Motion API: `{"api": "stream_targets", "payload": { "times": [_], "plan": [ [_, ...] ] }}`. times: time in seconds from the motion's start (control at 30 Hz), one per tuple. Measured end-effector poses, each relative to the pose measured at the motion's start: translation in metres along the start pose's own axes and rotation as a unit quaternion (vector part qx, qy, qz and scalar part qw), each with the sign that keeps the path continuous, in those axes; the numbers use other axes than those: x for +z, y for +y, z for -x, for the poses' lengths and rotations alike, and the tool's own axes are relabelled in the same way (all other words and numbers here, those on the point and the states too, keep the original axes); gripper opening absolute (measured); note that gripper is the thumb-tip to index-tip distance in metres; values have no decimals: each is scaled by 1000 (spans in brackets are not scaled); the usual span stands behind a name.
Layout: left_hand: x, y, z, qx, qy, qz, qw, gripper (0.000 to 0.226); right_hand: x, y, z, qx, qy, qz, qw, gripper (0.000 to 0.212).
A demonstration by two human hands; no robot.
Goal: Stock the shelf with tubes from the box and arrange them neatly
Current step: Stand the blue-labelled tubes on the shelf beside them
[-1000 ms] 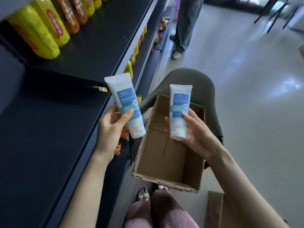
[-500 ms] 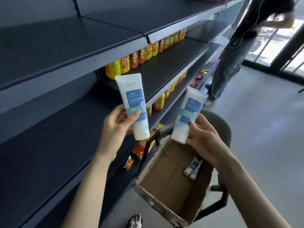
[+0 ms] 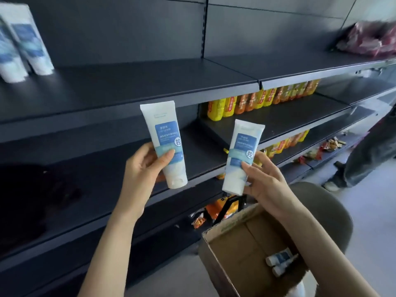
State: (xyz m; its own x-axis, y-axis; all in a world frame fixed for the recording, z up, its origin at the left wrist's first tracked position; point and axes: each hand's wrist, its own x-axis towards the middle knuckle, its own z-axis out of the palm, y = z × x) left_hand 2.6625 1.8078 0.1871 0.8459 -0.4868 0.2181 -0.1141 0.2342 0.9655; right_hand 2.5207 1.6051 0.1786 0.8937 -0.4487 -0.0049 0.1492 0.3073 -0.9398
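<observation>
Gripping left tube (image 3: 164,142) in left hand (image 3: 145,166): thumb across the label front, fingers curled behind, cap down, crimped end up and leaning left. Gripping right tube (image 3: 243,159) in right hand (image 3: 265,181) likewise: thumb on the front, fingers wrapped behind, cap down, crimped end leaning right. Both held in the air before the shelf (image 3: 150,82), near each other but apart, left tube higher, its top level with the top board's front edge. At the left end of that board, two shelved tubes (image 3: 23,48) standing cap down, side by side, blurred. Under the right forearm, open box (image 3: 216,249), just in front of chair (image 3: 325,211); resting on it or not, cannot tell. Near the box's right wall, two small boxed tubes (image 3: 280,261) lying side by side. On the next board down, right of centre, a row of yellow and orange bottles (image 3: 252,101) along the back edge. At the top board's right end, reddish bags (image 3: 372,39), blurred. By the box's left corner, orange packets (image 3: 216,209) on a low board. Far right, a person's legs (image 3: 368,159).
</observation>
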Motion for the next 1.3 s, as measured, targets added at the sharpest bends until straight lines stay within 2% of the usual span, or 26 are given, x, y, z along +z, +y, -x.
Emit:
{"api": "stream_targets", "payload": {
  "times": [0.2, 0.4, 0.57, 0.73, 0.87, 1.03, 1.2, 1.3],
  "plan": [
    [-55, 37, 5, 45, 77, -14, 996, 33, 61, -2, -27, -23, -60, 3, 998, 38],
    [-136, 74, 8, 82, 137, -34, 987, 20, 146, 13, -54, -50, -118, -22, 992, 42],
    [-204, 96, 4, 104, 182, -38, 977, 23, 219, 29, -77, -52, -169, -60, 982, 38],
    [-257, 111, -1, 120, 193, -48, 973, 21, 283, 47, -100, -53, -173, -113, 977, 28],
    [-294, 118, 0, 125, 209, -59, 968, 28, 327, 54, -121, -35, -147, -129, 980, 38],
    [-325, 127, -7, 139, 223, -76, 962, 24, 369, 38, -161, -47, -172, -138, 974, 43],
    [-331, 136, -28, 154, 238, -93, 955, 27, 393, 7, -223, -82, -237, -98, 963, 25],
    [-330, 142, -38, 161, 243, -103, 951, 31, 401, -3, -262, -95, -274, -53, 956, 30]
  ]
}}
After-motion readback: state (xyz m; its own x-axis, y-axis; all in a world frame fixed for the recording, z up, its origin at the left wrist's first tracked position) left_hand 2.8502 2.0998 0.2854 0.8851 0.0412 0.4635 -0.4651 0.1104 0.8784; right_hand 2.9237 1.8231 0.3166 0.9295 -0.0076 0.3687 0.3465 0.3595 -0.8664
